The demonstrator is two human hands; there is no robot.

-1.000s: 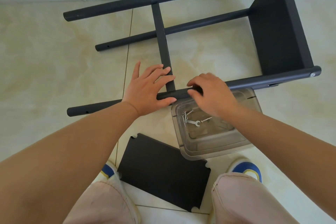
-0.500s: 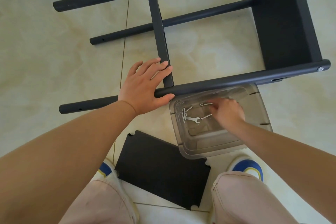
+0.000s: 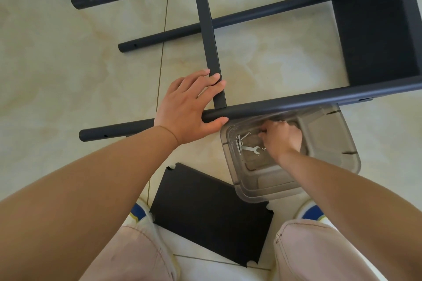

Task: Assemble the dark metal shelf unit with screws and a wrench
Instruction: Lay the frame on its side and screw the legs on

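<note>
The dark metal shelf frame lies on its side on the tiled floor, its near pole (image 3: 296, 102) running left to right. A thin crossbar (image 3: 209, 29) joins this pole to the far pole, and one shelf panel (image 3: 374, 29) is fixed at the right end. My left hand (image 3: 185, 107) rests flat on the near pole and crossbar, fingers straight, thumb under the pole. My right hand (image 3: 280, 139) is down inside a clear plastic bin (image 3: 331, 143), fingertips curled and pinching a screw. Loose screws (image 3: 238, 143) and a small silver wrench (image 3: 252, 149) lie in the bin's left part.
A loose dark shelf panel (image 3: 210, 217) lies flat on the floor between my knees, just left of the bin. My shoes (image 3: 138, 211) flank it. The bin sits partly under the near pole. A wall base runs along the top edge.
My right hand left the near pole, dropped into the bin and moved left toward the screws, where its fingers have curled. My left hand stayed on the pole and crossbar.
</note>
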